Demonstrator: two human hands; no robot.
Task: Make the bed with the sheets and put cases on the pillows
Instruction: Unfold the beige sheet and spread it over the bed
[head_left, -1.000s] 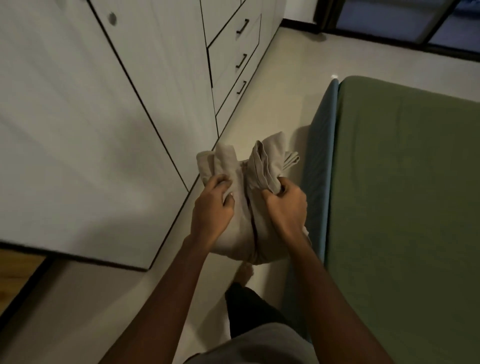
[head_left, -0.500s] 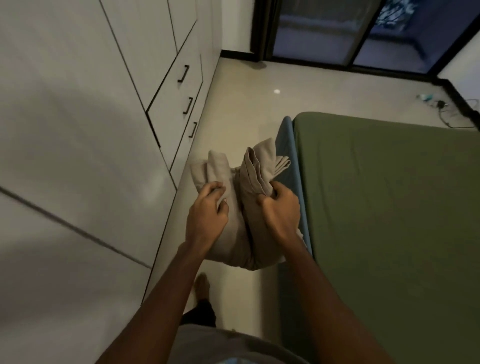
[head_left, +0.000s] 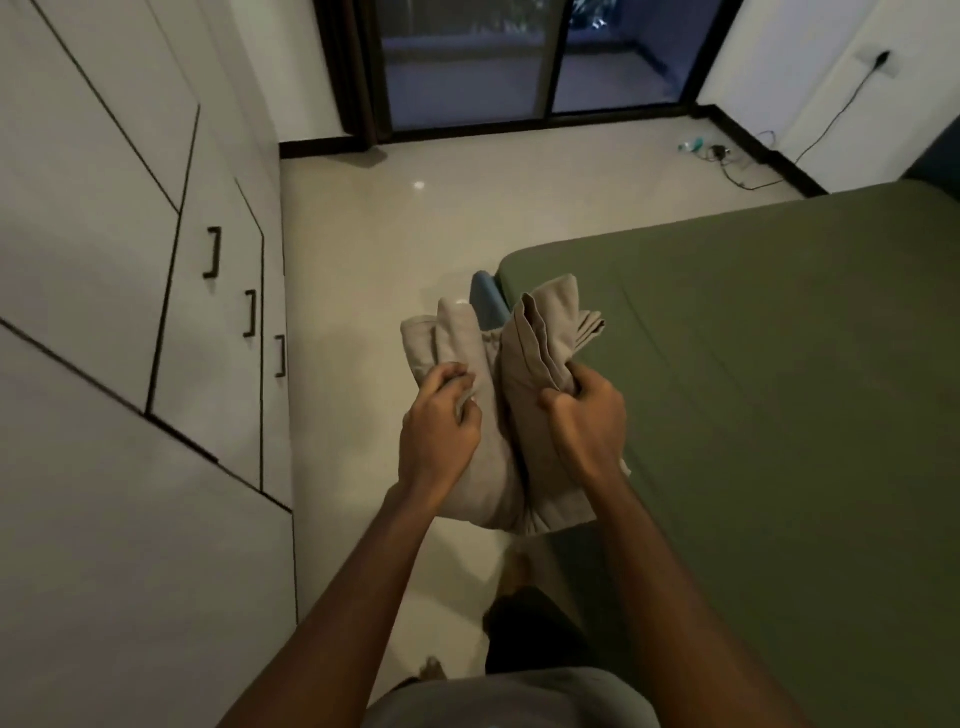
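A folded beige sheet bundle (head_left: 511, 358) hangs in front of me, held over the floor by the bed's near corner. My left hand (head_left: 439, 428) grips its left folds and my right hand (head_left: 587, 415) grips its right folds, both fists closed on the cloth. The bed (head_left: 769, 395) fills the right side, covered by a smooth green sheet, with a strip of blue mattress (head_left: 485, 301) showing at its corner. No pillows are in view.
White wardrobe doors and drawers with black handles (head_left: 213, 253) line the left. A pale tiled floor (head_left: 415, 223) runs to a dark glass sliding door (head_left: 467, 62). A cable and small items (head_left: 719, 153) lie by the far right wall.
The view has swung up and right: the bed and glass door now show more, the wardrobe less. Both hands keep the same grip on the beige bundle.
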